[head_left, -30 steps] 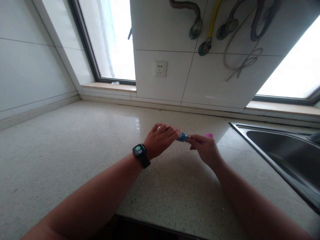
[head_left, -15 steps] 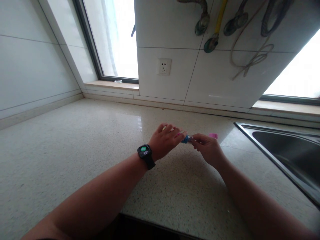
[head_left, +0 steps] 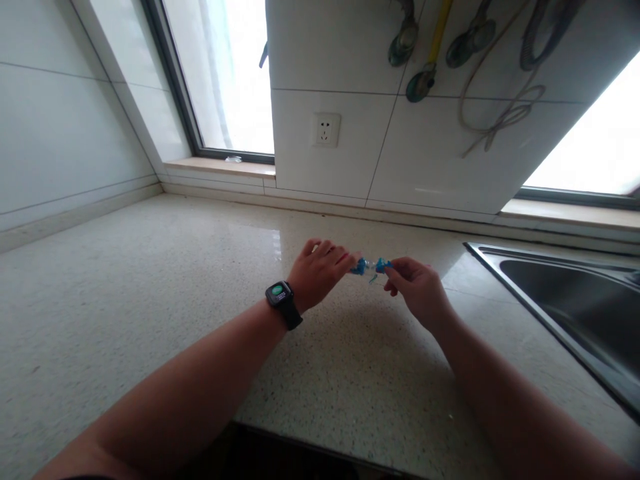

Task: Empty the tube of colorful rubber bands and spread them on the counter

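Note:
Above the pale speckled counter (head_left: 165, 287), both hands are at a small clear piece (head_left: 369, 265) with crinkled blue at either end. My left hand (head_left: 320, 270), wearing a black watch (head_left: 283, 300), closes around its left side, which is mostly hidden by the fingers. A hint of pink shows between those fingers. Between thumb and fingertips, my right hand (head_left: 416, 283) pinches the blue piece (head_left: 383, 265) at the right. Whether this blue piece is joined to the clear part I cannot tell. A thin strand hangs just below the clear part.
On the right, a steel sink (head_left: 500, 257) is set into the counter. A wall socket (head_left: 326, 130), pipe valves (head_left: 421, 85) and a looped cord (head_left: 500, 123) are on the tiled wall behind. Windows stand at left and right; the counter's front edge (head_left: 300, 445) lies nearest me.
My hands have drawn slightly apart, and a blue piece now shows at the right fingertips. A pink thing visible behind my right hand earlier is no longer in sight. The view has shifted slightly.

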Demonstrator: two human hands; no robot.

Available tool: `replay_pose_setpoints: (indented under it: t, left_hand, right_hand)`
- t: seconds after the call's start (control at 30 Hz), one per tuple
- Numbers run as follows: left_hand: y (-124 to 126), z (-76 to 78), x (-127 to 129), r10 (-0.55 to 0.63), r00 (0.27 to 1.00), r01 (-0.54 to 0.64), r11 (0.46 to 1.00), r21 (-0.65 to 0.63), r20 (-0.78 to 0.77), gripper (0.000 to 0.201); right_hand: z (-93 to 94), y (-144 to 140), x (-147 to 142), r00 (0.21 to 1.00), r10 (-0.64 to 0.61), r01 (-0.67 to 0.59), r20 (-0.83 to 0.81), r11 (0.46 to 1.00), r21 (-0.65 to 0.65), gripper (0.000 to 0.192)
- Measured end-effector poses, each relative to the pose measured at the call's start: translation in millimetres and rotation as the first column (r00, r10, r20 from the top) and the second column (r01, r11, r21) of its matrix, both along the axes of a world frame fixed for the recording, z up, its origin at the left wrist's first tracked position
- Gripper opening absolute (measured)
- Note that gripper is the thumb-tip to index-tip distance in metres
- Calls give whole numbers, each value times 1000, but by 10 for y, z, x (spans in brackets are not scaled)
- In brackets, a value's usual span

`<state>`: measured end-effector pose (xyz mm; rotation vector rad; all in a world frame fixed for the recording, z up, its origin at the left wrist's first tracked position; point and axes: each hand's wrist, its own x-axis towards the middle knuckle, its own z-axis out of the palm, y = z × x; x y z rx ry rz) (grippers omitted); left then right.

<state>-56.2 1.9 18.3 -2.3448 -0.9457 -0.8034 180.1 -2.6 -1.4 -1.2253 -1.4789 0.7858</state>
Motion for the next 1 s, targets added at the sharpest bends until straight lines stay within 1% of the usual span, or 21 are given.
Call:
replay_pose_setpoints:
  t: [0.07,0.13,0.23,0.33,0.43,0.53,0.6,0.67,0.77,0.87,0.93,1.0]
  left_hand:
    - [28,-13,-23,6,1000,-6,1000,-13,12,28]
    - [51,-22,-46,12,1000,-11,1000,-28,21,27]
    - [80,-25,-78,14,999,-13,999,-44,36,26]
    - [103,-29,-96,7,999,-5,999,-33,50,26]
    - [112,-50,-97,-6,998,5,1000,9,60,27]
    - [116,-85,-93,-25,997,20,997,79,69,31]
    - [122,-103,-93,-61,997,55,992,112,49,38]
    - [130,-107,-92,-123,992,120,986,115,19,46]
    - [136,-80,-78,-222,974,219,973,73,37,50]
    - [121,-45,-37,-288,955,285,958,41,77,51]
    - [99,-35,2,-327,942,323,945,50,82,51]
    - [73,-37,39,-356,930,350,934,70,95,53]
  right_hand:
    - [-8,20,16,1000,14,-14,-22,1000,-4,38]
    - [-50,47,38,999,44,-44,0,999,-27,37]
    - [-126,77,57,988,112,-108,104,993,-44,35]
    - [-147,76,50,968,164,-162,192,986,-25,31]
    - [-102,51,21,975,152,-156,162,988,9,28]
    - [-37,9,-39,982,178,-180,62,983,24,31]
    - [-13,-22,-92,974,226,-226,8,974,27,34]
    - [-15,-47,-144,970,244,-244,-7,970,15,34]
    - [-52,-64,-200,964,263,-264,-36,964,-32,38]
    - [-83,-72,-247,929,354,-362,-106,929,-75,47]
    - [-87,-82,-285,919,382,-389,-94,919,-61,53]
    - [-78,-93,-320,924,381,-382,-35,924,-26,53]
